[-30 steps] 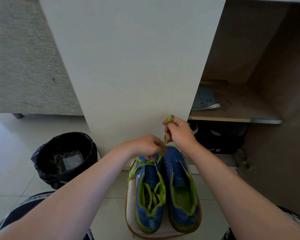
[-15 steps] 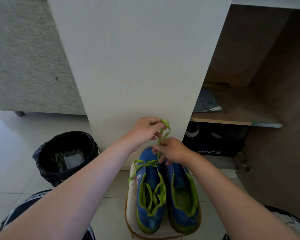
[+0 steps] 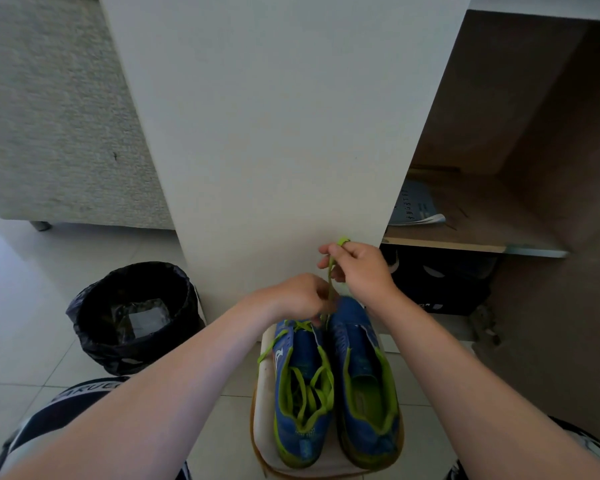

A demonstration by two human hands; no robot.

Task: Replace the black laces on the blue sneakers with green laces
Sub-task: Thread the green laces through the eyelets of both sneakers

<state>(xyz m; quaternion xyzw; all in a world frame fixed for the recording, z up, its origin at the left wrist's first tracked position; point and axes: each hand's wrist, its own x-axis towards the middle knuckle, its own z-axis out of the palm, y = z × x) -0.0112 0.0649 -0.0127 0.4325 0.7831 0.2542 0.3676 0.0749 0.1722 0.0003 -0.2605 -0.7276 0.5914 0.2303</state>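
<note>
Pale tiled floor (image 3: 32,271), white cabinet panel (image 3: 281,116) straight ahead; we sit facing it.

Item 1: blue sneakers, one pair, side by side on a white stool (image 3: 265,393) between our knees, toes toward the panel. The left sneaker (image 3: 300,434) carries loose green lacing over its tongue; the right sneaker (image 3: 354,327) shows no lace.

Item 2: green lace (image 3: 329,282), one strand, running taut from the toe end of the left sneaker upward.

Item 3: right hand (image 3: 359,268), raised above the toes, pinching the lace near its upper end, a small loop showing above the fingers.

Item 4: left hand (image 3: 293,296), lower, just over the left sneaker's toe, fingers curled, pinching the same lace near its base.

Item 5: black lined bin (image 3: 90,344), on the floor to our left.

Item 6: wooden shelf (image 3: 471,244) at right, holding a printed paper (image 3: 416,209).
</note>
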